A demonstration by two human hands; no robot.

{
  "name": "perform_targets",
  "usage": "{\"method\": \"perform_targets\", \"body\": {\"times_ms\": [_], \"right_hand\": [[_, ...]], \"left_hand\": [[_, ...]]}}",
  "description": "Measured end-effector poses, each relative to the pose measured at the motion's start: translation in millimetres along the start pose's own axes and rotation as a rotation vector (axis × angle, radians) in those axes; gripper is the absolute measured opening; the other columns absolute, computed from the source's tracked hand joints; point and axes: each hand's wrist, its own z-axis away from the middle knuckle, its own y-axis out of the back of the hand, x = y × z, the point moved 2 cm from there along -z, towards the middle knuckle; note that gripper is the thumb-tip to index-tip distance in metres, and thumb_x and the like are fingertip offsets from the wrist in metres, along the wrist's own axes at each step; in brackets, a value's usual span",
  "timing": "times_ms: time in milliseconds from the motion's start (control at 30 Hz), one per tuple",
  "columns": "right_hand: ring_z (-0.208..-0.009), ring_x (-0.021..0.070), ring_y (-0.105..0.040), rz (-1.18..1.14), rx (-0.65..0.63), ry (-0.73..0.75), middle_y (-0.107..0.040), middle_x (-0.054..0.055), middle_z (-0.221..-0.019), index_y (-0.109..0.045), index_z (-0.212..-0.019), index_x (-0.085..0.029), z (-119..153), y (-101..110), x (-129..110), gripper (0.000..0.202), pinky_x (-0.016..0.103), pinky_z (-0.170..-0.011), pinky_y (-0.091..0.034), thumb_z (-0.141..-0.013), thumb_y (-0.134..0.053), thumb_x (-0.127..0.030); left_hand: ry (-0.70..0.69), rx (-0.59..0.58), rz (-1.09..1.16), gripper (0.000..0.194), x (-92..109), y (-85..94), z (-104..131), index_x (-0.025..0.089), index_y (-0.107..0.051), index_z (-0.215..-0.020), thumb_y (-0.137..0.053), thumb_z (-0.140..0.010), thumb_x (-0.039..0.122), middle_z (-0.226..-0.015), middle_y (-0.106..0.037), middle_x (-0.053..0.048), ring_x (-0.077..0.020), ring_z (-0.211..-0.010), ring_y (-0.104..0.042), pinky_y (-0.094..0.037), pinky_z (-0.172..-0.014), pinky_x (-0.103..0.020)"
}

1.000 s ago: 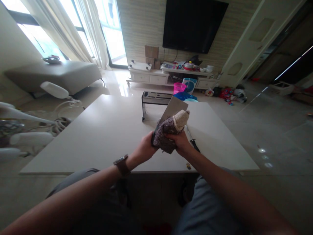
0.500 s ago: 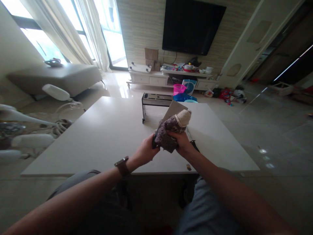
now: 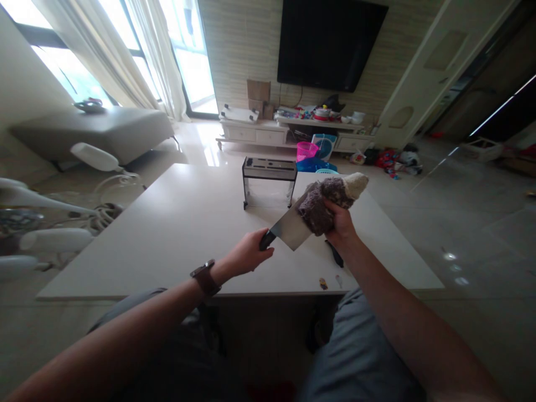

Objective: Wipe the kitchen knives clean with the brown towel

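Cleaver [image 3: 291,228] and cloth [image 3: 320,207] above table [image 3: 180,234]
Left grip [image 3: 250,252] closed round cleaver handle, right [image 3: 341,223] clamped on cloth, hiding part of blade; knife block [image 3: 270,170] far side.

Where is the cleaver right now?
In the head view, the cleaver is right of centre, over the table, handle in the left hand, blade against the cloth in the right hand.

On the white table [image 3: 188,223], I see a slotted stand [image 3: 270,167] beyond my grip, a black handle [image 3: 336,255] beside my right hand [image 3: 341,224], and two stickers [image 3: 322,283] nearer me.
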Motion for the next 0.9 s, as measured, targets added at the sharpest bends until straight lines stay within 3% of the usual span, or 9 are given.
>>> {"method": "perform_targets", "body": {"times_ms": [200,567,900], "right_hand": [[-0.088,0.0266,-0.079,0.028,-0.012,-0.052,-0.082,0.003,-0.093,-0.075,-0.097,-0.019,9.0,1.1,12.2,0.037,0.046,-0.092,-0.065,-0.062,-0.087,-0.02],[-0.083,0.0236,-0.078,0.055,-0.011,-0.109,-0.082,0.003,-0.09,-0.075,-0.093,-0.019,30.4,-7.0,35.3,0.039,0.041,-0.089,-0.065,-0.058,-0.091,-0.019],[-0.087,0.024,-0.079,0.055,-0.017,-0.127,-0.083,0.003,-0.092,-0.075,-0.095,-0.019,29.5,-5.7,34.4,0.039,0.041,-0.092,-0.065,-0.059,-0.09,-0.017]], "left_hand": [[0.019,0.023,-0.016,0.011,-9.3,1.7,-0.5,0.018,-0.057,-0.087,-0.062,-0.083,0.027,-0.061,-0.05,0.007,-0.0081,-0.038,-0.048,-0.034,-0.034,-0.018],[0.061,0.012,0.081,0.021,-16.6,-5.5,-0.6,0.017,-0.06,-0.1,-0.063,-0.085,0.031,-0.06,-0.049,0.008,-0.011,-0.037,-0.053,-0.041,-0.031,-0.019],[0.065,-0.002,0.107,0.022,-14.2,-6.1,0.9,0.016,-0.06,-0.102,-0.064,-0.084,0.03,-0.059,-0.049,0.009,-0.0107,-0.038,-0.053,-0.042,-0.031,-0.019]]}}
